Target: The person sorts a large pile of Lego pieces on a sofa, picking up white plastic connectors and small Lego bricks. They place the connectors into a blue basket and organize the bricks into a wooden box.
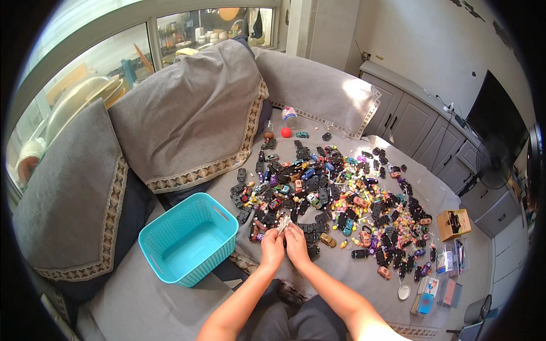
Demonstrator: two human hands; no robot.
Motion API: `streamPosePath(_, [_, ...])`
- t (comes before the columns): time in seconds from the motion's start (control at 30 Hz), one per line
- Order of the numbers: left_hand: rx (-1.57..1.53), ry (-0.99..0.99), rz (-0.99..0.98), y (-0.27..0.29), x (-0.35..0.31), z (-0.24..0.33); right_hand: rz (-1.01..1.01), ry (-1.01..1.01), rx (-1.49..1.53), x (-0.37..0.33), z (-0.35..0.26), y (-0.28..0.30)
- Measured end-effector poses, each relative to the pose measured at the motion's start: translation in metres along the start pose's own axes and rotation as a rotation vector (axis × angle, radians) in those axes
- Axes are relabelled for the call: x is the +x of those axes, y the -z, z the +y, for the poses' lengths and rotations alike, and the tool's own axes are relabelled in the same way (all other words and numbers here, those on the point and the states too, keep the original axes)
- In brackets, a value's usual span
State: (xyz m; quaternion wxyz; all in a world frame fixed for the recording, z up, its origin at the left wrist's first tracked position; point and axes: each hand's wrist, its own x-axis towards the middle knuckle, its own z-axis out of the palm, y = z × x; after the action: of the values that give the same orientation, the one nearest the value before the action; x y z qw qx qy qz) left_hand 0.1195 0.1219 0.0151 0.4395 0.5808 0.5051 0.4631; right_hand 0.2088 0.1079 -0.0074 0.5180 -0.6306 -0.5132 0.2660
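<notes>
My left hand (272, 248) and my right hand (296, 242) meet at the near edge of a wide pile of toy cars (310, 190). Between their closed fingertips is a small pale object (282, 224), too small to make out its kind. Many of the cars are black, others blue, green, purple or orange. Just right of my fingers lies a tan toy car (327, 240). Small colourful beads or figures (347, 196), too small to tell, are mixed into the pile on the right. Left of my hands stands a turquoise plastic basket (161, 262), its bottom showing.
The grey sofa cover (193, 108) bears everything, with cushions at the left. A red ball (286, 132) and a clear jar (289, 113) are at the back. A yellow box (453, 224) and clear plastic cases (425, 295) stand right. Cabinets (415, 122) line the wall.
</notes>
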Motion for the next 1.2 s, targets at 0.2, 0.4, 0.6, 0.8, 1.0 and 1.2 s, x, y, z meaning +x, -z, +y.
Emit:
streamPosePath(0.2, [-0.114,0.104,-0.04,0.006,0.015,-0.021,0.004,0.122,-0.117,0.011,0.002,-0.016])
streamPosePath(0.4, [-0.237,0.214,-0.03,0.014,0.025,-0.059,-0.212,0.134,-0.221,0.023,-0.017,-0.023])
streamPosePath(0.6, [-0.575,0.518,-0.082,0.031,0.025,-0.042,-0.262,0.175,-0.212,0.066,-0.004,-0.027])
streamPosePath(0.8, [-0.632,0.569,-0.158,0.041,0.02,-0.037,-0.12,0.563,-0.668,0.115,0.016,-0.043])
streamPosePath(1.0, [-0.637,0.586,-0.112,0.047,0.017,-0.035,-0.02,0.62,-0.588,0.116,0.023,-0.02])
streamPosePath(1.2, [-0.728,0.594,-0.124,0.035,0.013,-0.037,0.121,0.266,-0.152,0.075,-0.001,0.036])
